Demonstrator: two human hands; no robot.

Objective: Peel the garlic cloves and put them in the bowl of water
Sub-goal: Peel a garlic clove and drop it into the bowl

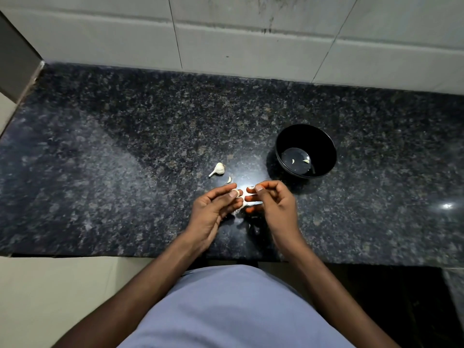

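Observation:
My left hand [213,209] pinches a small pale garlic clove [236,193] between thumb and fingertips, just above the dark granite counter [125,159]. Facing it, my right hand [272,202] has its fingers curled and nips a bit of white skin [251,188] at the fingertips. Papery peel [241,208] lies under and between both hands. A black bowl [324,144] stands to the upper right of my hands, with a little water and two peeled cloves [305,161] in it. A garlic bulb [218,169] and a loose clove [228,180] lie left of the bowl.
A white tiled wall [251,38] runs along the back of the counter. The counter's front edge is near my body, with pale floor at the lower left. A grey panel [15,59] closes the far left corner.

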